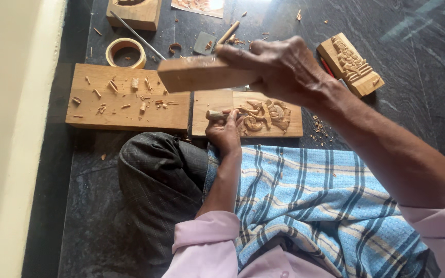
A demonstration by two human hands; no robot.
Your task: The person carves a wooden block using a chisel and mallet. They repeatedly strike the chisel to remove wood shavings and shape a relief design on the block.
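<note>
A small chisel (215,115) is gripped by the left hand (226,131), fingers wrapped closed round its handle, with the working end laid against the carved panel (263,116). The panel lies flat on the dark stone floor (397,31), just beyond the crossed legs, near enough to be worked without leaning. A block of wood (202,73) is held in the closed grip of the right hand (281,64), raised above the chisel and the panel, apparently serving as a mallet: its broad flat face is turned down toward the chisel's butt.

A larger plain plank (127,98) is set touching the panel's left edge, so that the panel seems braced against sliding; it is strewn with wood chips (145,98). Farther off, a roll of tape (125,52) lies beyond the plank, and another wooden block (135,13) sits at the far edge of the view. A finished relief carving (350,64) is laid aside at the far right, well apart from the work. A blue checked cloth (310,206) is spread over the lap.
</note>
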